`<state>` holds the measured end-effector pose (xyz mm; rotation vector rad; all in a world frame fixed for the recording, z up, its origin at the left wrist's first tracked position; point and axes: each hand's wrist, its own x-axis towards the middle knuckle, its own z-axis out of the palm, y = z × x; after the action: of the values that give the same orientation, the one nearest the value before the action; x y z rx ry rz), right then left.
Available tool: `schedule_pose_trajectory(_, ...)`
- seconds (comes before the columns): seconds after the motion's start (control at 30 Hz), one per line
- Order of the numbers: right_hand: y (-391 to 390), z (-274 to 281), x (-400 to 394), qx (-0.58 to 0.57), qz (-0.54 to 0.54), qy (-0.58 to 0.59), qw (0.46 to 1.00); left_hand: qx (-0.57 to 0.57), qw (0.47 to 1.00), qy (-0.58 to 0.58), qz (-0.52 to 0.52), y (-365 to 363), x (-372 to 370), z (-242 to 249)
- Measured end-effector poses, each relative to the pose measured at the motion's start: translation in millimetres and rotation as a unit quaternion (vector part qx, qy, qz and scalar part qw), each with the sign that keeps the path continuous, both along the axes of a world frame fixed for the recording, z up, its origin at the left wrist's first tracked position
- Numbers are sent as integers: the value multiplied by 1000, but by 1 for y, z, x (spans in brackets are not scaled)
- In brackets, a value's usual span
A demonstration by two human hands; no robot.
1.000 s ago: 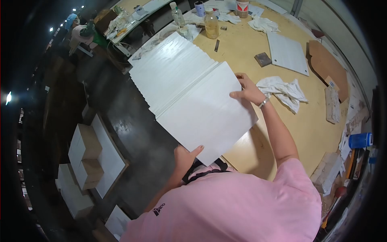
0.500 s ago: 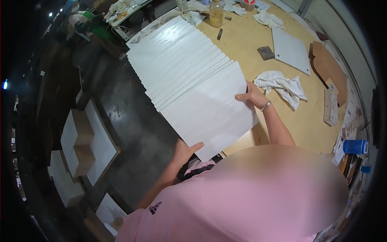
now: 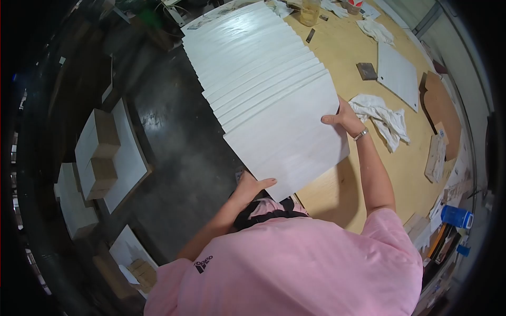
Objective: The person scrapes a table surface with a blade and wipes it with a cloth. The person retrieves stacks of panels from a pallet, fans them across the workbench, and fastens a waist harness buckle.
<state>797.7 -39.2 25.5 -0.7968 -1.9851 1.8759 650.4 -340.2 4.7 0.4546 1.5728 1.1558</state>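
White panel (image 3: 287, 139) between both hands

The fanned stack of panels (image 3: 263, 68) was plain white with a faint sheen, and the top panel (image 3: 287, 137) was the same white. The worktable (image 3: 406, 158) was pale yellow-tan plywood. A crumpled rag (image 3: 382, 116) on it was white. The person's shirt (image 3: 300, 263) was pink with a small dark logo. The floor (image 3: 174, 137) was glossy near-black. The boxes (image 3: 97, 152) were white and brown.

Smooth, faintly glossy white panels (image 3: 274, 100) lie on a matt plywood table (image 3: 337, 58).
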Motion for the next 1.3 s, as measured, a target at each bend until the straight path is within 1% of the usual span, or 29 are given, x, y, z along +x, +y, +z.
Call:
schedule_pose_trajectory(0.1, 4, -3, 4, -56, 12, 1, 998, -17, 991, 123, 44, -7, -18, 10)
schedule_pose_trajectory(0.17, 11, 0, 5, -64, 18, -9, 998, 101, 979, 139, 113, -4, -39, 7)
schedule_pose_trajectory(0.2, 15, 2, 5, -68, 23, -14, 997, 138, 976, 120, 117, 0, -51, 15)
schedule_pose_trajectory(0.3, 55, -7, -16, -26, 4, 88, 996, 195, 957, 180, 118, 27, -81, 34)
schedule_pose_trajectory(0.37, 76, 9, -41, -16, 0, 95, 995, 188, 962, 131, 145, 48, -83, 60)
schedule_pose_trajectory(0.4, 85, 14, -55, -17, 4, 84, 996, 185, 964, 106, 156, 55, -81, 68)
schedule_pose_trajectory(0.47, 94, 27, -78, -21, 15, 60, 998, 204, 959, 110, 166, 62, -77, 73)
schedule_pose_trajectory(0.57, 83, 59, -93, -28, 97, -104, 989, 220, 956, 104, 161, 68, -79, 75)
schedule_pose_trajectory(0.6, 85, 43, -96, 41, 38, -96, 994, 223, 957, 100, 159, 69, -80, 74)
schedule_pose_trajectory(0.67, 84, 34, -97, 12, 24, -44, 999, 211, 956, 130, 156, 72, -76, 73)
schedule_pose_trajectory(0.73, 81, 36, -97, 17, 29, -55, 998, 194, 954, 164, 161, 74, -76, 71)
schedule_pose_trajectory(0.8, 72, 57, -95, 57, 57, -129, 988, 174, 948, 203, 175, 76, -72, 68)
schedule_pose_trajectory(0.9, 69, 53, -98, 64, -5, -135, 989, 199, 955, 150, 160, 70, -78, 67)
schedule_pose_trajectory(0.93, 72, 53, -94, 24, 7, -107, 994, 205, 963, 100, 146, 64, -78, 75)
schedule_pose_trajectory(1.0, 78, 52, -84, -57, 31, -47, 997, 162, 956, 180, 165, 49, -83, 48)
schedule_pose_trajectory(1.03, 80, 48, -72, -39, 15, -12, 999, 139, 950, 220, 174, 42, -80, 36)
schedule_pose_trajectory(1.1, 78, 40, -40, 0, -14, 59, 998, 108, 946, 281, 118, 21, -66, 30)
schedule_pose_trajectory(1.17, 67, 34, -6, 12, 21, 22, 999, 126, 954, 255, 89, 13, -39, 40)
schedule_pose_trajectory(1.23, 52, 11, 19, 25, 46, 8, 999, 82, 957, 274, 45, 12, -24, 35)
schedule_pose_trajectory(1.27, 34, 17, 24, -10, 56, -6, 998, 60, 957, 283, 21, 12, -18, 32)
schedule_pose_trajectory(1.3, 13, 25, 24, -44, 65, -21, 997, 66, 950, 303, 37, 13, -14, 24)
